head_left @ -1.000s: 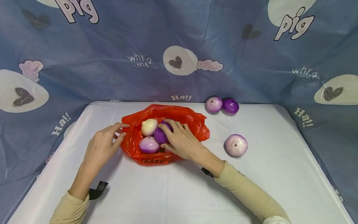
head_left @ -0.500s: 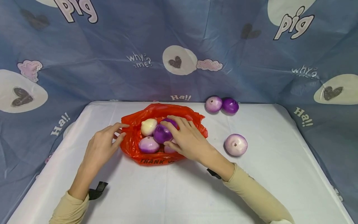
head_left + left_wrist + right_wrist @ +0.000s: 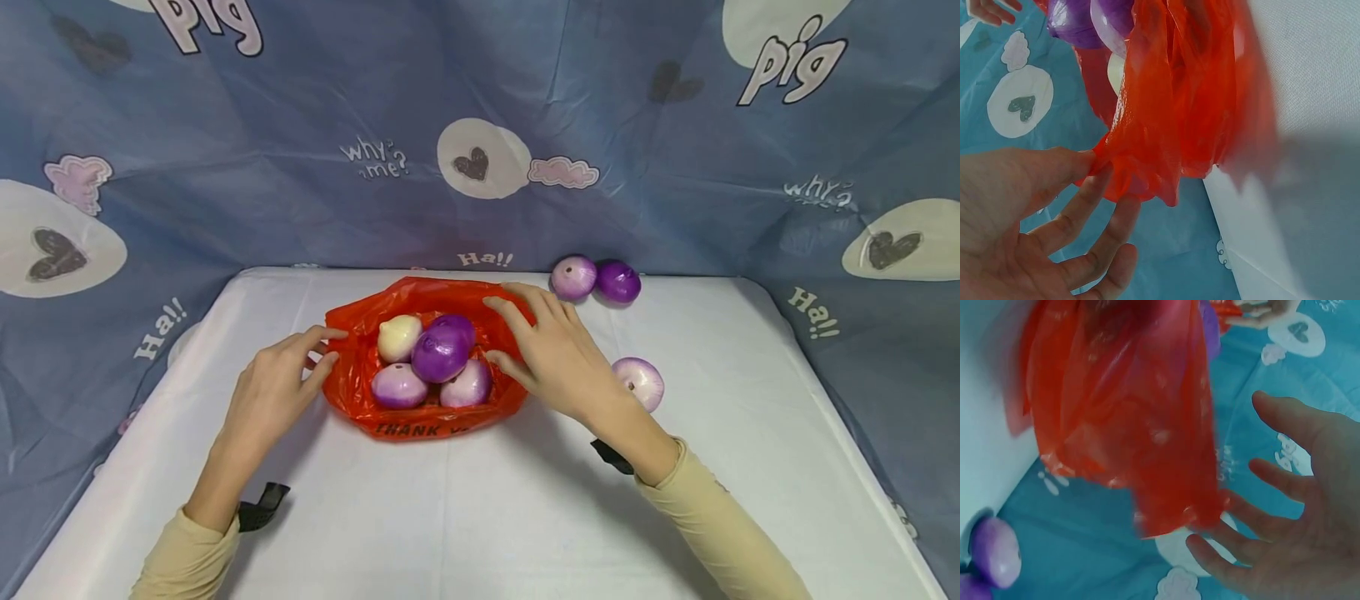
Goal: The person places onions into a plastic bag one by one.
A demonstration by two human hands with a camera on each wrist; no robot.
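Note:
A red plastic bag (image 3: 356, 398) printed with black letters lies open on the table. Inside it are a white onion (image 3: 400, 337), a dark purple onion (image 3: 440, 352) resting on top, another purple onion behind it, and pale purple onions (image 3: 400, 386) in front. My left hand (image 3: 273, 387) pinches the bag's left rim between thumb and index finger, plain in the left wrist view. Over the bag's right side, my right hand (image 3: 562, 358) has its fingers spread and holds nothing; in the right wrist view its fingers (image 3: 1216, 557) are close to the red plastic.
At the table's back edge, a pale purple onion (image 3: 573, 277) touches a dark purple onion (image 3: 618, 282). Another pale onion (image 3: 642, 383) lies right of the bag, partly hidden by my right hand. A printed blue cloth (image 3: 480, 225) hangs around the white table (image 3: 420, 517).
My right hand has let go of the dark purple onion and moved right, out of the bag's mouth. The onion stays on the others. My left hand has kept its place.

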